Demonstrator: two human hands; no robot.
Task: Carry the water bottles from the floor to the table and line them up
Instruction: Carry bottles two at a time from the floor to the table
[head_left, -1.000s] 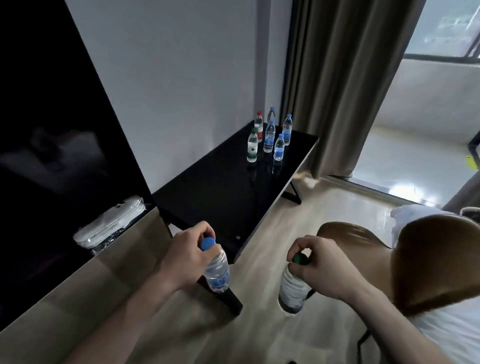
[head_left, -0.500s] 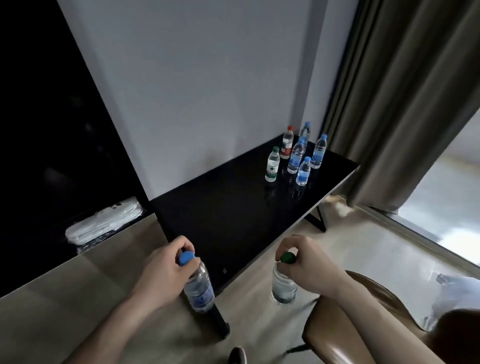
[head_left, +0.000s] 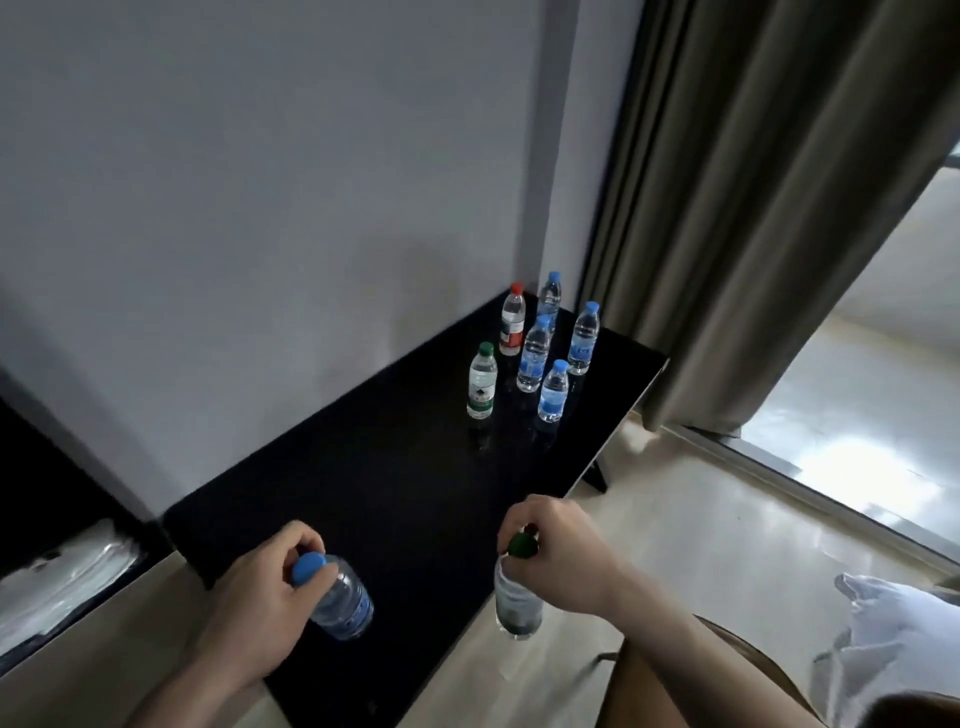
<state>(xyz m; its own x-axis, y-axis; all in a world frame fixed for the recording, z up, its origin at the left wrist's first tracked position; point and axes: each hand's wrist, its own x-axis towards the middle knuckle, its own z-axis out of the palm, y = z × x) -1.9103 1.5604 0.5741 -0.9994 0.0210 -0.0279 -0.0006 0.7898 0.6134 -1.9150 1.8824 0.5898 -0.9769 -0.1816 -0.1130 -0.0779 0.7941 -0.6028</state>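
Note:
My left hand grips a blue-capped water bottle by its neck, held above the near end of the black table. In my right hand hangs a green-capped bottle, gripped at the cap, over the table's right front edge. Several bottles stand clustered at the far end of the table: a green-capped one, a red-capped one, and blue-capped ones beside and behind them.
A grey wall runs along the table's left side. A brown curtain hangs past the far end, with a bright window floor to the right. A brown chair back sits at bottom right. A low shelf with a white wrapped item lies left.
I have stepped closer to the table; both hands with their bottles have risen from beside the near corner to above the tabletop's near end. The far bottles have not moved.

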